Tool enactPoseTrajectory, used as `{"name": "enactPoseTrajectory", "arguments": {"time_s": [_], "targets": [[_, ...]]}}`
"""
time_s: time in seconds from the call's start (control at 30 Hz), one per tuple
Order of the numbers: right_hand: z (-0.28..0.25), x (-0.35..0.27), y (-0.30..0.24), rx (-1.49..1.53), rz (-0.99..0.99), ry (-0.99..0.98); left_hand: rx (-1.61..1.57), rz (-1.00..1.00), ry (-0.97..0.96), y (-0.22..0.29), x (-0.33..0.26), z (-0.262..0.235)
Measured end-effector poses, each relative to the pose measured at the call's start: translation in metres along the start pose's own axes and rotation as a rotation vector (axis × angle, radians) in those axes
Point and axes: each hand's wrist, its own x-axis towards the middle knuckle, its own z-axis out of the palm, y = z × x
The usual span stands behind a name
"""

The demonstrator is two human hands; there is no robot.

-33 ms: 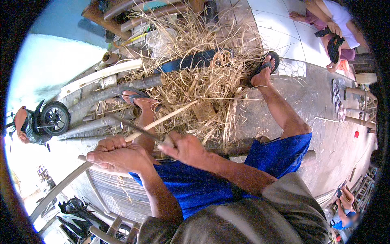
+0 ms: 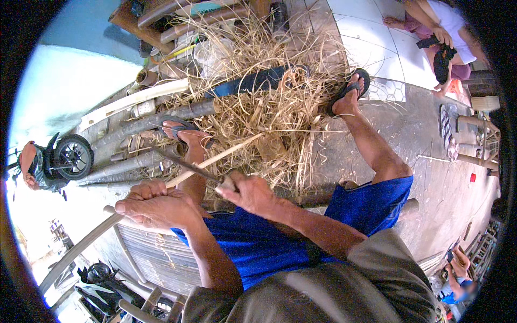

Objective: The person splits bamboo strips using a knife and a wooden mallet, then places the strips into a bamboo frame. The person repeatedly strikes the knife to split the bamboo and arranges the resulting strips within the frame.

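A long pale bamboo strip (image 2: pixel 229 152) runs slantwise from the shavings down to the lower left. My left hand (image 2: pixel 164 207) is closed round it, the fist resting left of my lap. In my right hand (image 2: pixel 250 192) is a knife (image 2: pixel 186 165), gripped by its handle. Its long dark blade points to the upper left and crosses close over the strip, just beyond my left fist. Whether the edge touches the strip I cannot tell. Curly bamboo shavings (image 2: pixel 269 118) are heaped between my sandalled feet.
Bamboo poles (image 2: pixel 183 112) and a pale split length (image 2: pixel 134 100) lie at the left. A dark blue object (image 2: pixel 247 81) sits among the shavings. A motorbike wheel (image 2: pixel 74 154) stands far left. One person (image 2: pixel 449 32) is at the upper right, another (image 2: pixel 458 280) at the lower right.
My right hand and the knife have shifted slightly away from me and to the right. My left hand and the bamboo strip have stayed in place.
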Motion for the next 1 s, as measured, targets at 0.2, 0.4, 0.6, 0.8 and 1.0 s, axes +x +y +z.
{"name": "enactPoseTrajectory", "arguments": {"time_s": [0.2, 0.4, 0.6, 0.8, 1.0], "targets": [[-0.003, 0.019, 0.082, -0.249, 0.372, -0.099, 0.031, 0.013, 0.024, 0.0, 0.007, -0.006], [0.009, 0.022, 0.084, -0.092, -0.075, -0.11, 0.129, 0.051, 0.091, -0.005, 0.01, 0.0], [0.005, 0.042, 0.097, -0.216, 0.231, 0.005, 0.079, 0.053, 0.099, -0.011, 0.027, 0.009], [0.008, 0.046, 0.122, -0.44, 0.12, -0.107, 0.027, 0.078, -0.029, -0.022, 0.038, 0.004], [-0.004, 0.052, 0.155, -0.216, 0.198, -0.305, 0.116, 0.125, -0.044, -0.029, 0.042, 0.005]]}}
